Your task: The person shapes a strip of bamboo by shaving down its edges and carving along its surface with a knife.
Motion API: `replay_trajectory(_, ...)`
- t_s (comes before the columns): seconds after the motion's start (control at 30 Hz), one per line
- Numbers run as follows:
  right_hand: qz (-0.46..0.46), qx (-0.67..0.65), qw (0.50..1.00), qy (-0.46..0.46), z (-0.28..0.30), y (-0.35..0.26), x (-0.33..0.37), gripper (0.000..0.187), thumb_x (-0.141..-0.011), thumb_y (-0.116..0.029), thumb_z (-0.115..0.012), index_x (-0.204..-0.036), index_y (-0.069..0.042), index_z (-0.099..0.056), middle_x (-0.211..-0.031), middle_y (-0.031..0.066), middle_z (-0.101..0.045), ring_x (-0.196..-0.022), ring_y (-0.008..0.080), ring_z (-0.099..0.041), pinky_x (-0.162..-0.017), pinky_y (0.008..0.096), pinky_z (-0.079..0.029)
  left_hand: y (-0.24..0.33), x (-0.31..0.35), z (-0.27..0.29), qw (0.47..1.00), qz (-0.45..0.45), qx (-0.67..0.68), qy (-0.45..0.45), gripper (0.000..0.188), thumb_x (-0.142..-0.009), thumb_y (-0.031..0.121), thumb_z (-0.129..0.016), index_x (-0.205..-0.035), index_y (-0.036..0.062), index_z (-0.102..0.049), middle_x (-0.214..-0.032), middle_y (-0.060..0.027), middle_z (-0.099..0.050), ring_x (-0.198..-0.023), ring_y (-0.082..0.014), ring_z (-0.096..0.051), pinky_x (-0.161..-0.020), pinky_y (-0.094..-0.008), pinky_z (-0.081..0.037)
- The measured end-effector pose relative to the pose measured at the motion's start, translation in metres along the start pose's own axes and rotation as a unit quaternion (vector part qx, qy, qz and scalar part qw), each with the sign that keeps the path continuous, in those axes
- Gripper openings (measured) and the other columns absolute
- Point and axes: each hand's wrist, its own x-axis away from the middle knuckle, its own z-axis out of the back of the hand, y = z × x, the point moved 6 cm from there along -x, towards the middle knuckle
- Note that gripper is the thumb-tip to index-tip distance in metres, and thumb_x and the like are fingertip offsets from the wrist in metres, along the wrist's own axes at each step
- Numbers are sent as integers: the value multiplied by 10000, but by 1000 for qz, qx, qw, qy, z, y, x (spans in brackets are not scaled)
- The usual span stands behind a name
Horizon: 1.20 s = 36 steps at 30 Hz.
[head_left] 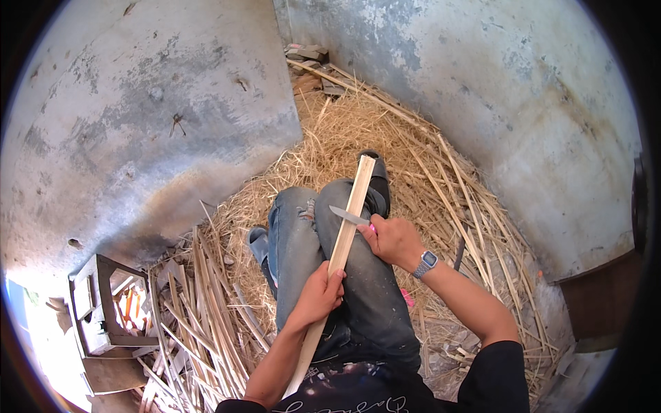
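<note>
A long, flat, pale strip of wood or split bamboo [345, 234] slants across my lap, its far end past my knee and its near end against my shirt. Around its lower middle, my left hand [319, 294] is closed. My right hand [396, 241] grips a knife [350, 215] by a pink handle mostly hidden in the fingers. The blade lies across the strip, pointing left; whether its edge bites into the surface I cannot tell. A watch with a metal band [427, 263] is on my right wrist.
Shavings [330, 131] cover the floor around my feet. Long thin strips [206, 323] pile up at the left, and more poles [454, 172] lie along the right wall. A dark-framed wooden box [113, 303] stands at the left. Worn plaster walls [172, 103] enclose the corner.
</note>
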Motion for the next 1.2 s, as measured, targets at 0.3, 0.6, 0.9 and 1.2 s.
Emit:
replay_trajectory(0.3,-121,36,981,150,26,167,-41,336,-1026,-304,-494,-892,-69,-693,-767,227,-694,-754,429,-693,-686,510,-563,-16,29,-14,998,-2,-59,9,235,-1098,265,-482,-1071,36,-530,-698,-19,-529,-521,-98,-507,-505,-261,-441)
replay_trajectory(0.6,-125,-115,983,62,68,100,-59,569,-1066,-485,-461,-780,-14,-600,-637,220,-584,-599,412,-556,-576,487,-425,-4,27,1,998,10,51,-19,199,-1108,204,-456,-1156,18,-508,-679,-1,-496,-540,-73,-467,-483,-243,-407)
replay_trajectory(0.9,-56,-90,993,-56,5,8,1,558,-1025,-509,-532,-730,-42,-612,-600,226,-586,-578,437,-614,-528,514,-461,5,1,-9,980,36,186,-55,248,-1109,188,-456,-1290,26,-509,-783,26,-459,-559,-52,-380,-479,-219,-315)
replay_trajectory(1.2,50,8,999,-19,-7,14,-15,595,-1005,-563,-526,-677,-71,-594,-537,192,-565,-510,415,-599,-480,513,-465,-6,-2,-7,954,85,268,-103,219,-1122,268,-429,-1130,62,-505,-726,56,-330,-540,-40,-268,-459,-218,-217)
